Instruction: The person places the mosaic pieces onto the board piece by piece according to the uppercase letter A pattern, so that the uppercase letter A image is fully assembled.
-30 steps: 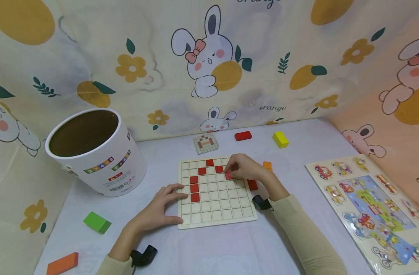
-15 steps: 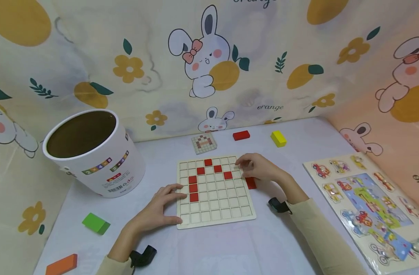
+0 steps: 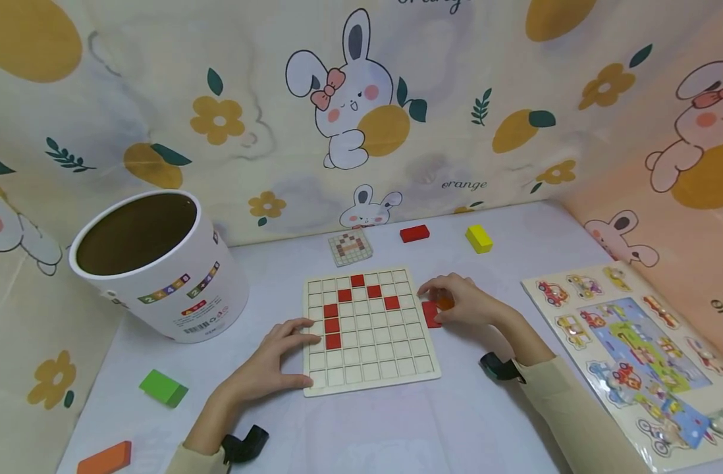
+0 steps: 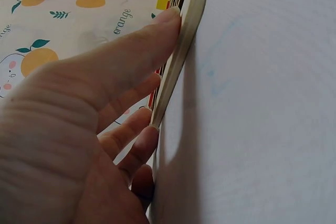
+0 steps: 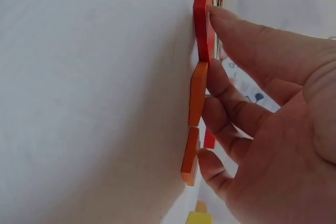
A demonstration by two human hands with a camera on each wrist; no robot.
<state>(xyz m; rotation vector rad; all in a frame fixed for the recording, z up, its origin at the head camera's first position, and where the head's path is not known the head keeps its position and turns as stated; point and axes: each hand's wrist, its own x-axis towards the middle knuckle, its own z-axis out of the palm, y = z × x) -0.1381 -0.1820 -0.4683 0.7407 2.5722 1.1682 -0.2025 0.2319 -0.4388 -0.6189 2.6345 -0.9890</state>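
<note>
Red tiles (image 3: 332, 326) occupy seven cells of the pale grid board (image 3: 385, 351), which we locate flat on the white surface (image 3: 367, 434), centrally in the head view. Three form a column at the left; four step over a peak toward the far edge.

We note the left hand (image 3: 281, 359) against the board's left edge, fingers extended and spaced apart, thumb at the near left corner. The right hand (image 3: 471, 303) is just outside the right edge, fingers loosely bent and apart, over a loose red tile (image 3: 430, 315). In the right wrist view we see its thumb tip touching that tile, with two orange tiles (image 5: 198, 95) aligned after it.

The white bucket (image 3: 160, 313) stands upright at back left, mouth uncovered; we see a brown interior but cannot tell its contents.

Just beyond the board's far edge lies a patterned card (image 3: 350, 247); a red block (image 3: 415, 234) and a yellow block (image 3: 479, 238) lie farther right. Bare surface extends from the near edge toward us, and leftward to a green block (image 3: 163, 388). Another strip separates the right hand from the picture puzzle (image 3: 634, 342).
</note>
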